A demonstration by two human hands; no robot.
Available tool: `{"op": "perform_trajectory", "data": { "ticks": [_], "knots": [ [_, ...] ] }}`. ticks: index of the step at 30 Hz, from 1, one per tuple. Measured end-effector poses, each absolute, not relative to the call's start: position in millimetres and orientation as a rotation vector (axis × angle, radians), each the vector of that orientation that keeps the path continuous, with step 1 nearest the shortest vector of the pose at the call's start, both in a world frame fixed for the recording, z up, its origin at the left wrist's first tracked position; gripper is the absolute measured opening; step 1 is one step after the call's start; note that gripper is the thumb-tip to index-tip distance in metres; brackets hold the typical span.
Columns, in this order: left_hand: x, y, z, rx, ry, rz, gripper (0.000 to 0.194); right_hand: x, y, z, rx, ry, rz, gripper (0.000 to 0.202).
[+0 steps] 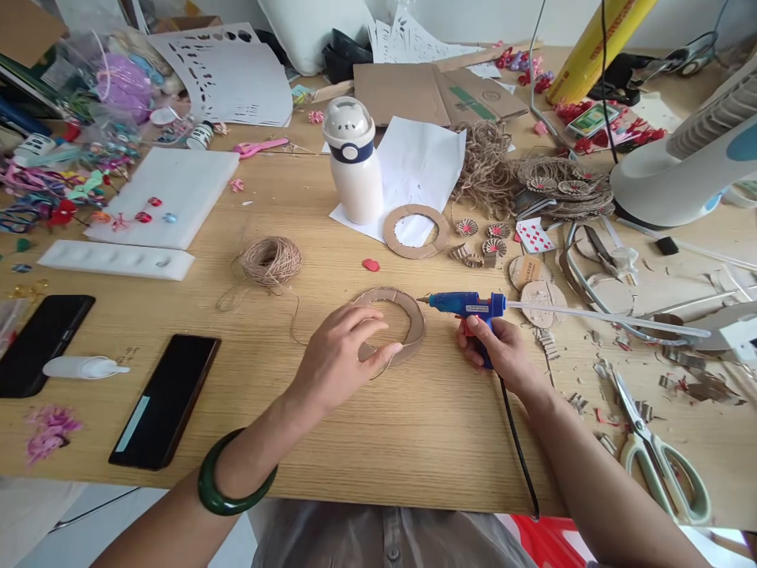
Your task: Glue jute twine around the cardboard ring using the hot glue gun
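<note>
In my right hand (494, 347) is a blue glue gun (467, 304), gripped by its handle. A long clear glue stick (609, 317) extends from its back, and its nozzle points left at a cardboard ring (414, 315). Over the left side of that ring lies my left hand (348, 347), thumb and fingers apart; whether the fingertips touch the cardboard is hard to see. From a ball of brown twine (272, 262), a loose strand runs toward my left hand and passes out of sight beneath it. A small red disc (371, 265) lies behind the ring.
A white bottle (358, 177) stands behind, beside a second cardboard ring (390, 237). Scissors (656, 450) and cardboard scraps lie on the right. Two phones (165, 402) and a white foam board (171, 189) occupy the left. The glue gun's black cord (520, 450) hangs over the front edge.
</note>
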State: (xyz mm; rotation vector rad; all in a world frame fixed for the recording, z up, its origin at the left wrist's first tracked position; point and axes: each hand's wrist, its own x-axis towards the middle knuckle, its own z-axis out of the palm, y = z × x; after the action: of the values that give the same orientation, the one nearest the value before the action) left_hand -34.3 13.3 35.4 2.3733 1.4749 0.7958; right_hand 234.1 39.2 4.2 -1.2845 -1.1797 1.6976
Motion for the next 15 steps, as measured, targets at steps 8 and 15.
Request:
{"op": "perform_trajectory", "data": {
  "ticks": [8, 15],
  "knots": [
    [3.2, 3.9, 7.4, 2.347, 1.649, 0.584, 0.028, 239.1, 38.3, 10.5, -1.305, -1.232, 1.666, 0.049],
    [-7.8, 2.9, 4.6, 2.164, 1.681, 0.673, 0.023, 246.8, 36.0, 23.8, -1.421, -1.43, 1.607, 0.052]
  ]
}}
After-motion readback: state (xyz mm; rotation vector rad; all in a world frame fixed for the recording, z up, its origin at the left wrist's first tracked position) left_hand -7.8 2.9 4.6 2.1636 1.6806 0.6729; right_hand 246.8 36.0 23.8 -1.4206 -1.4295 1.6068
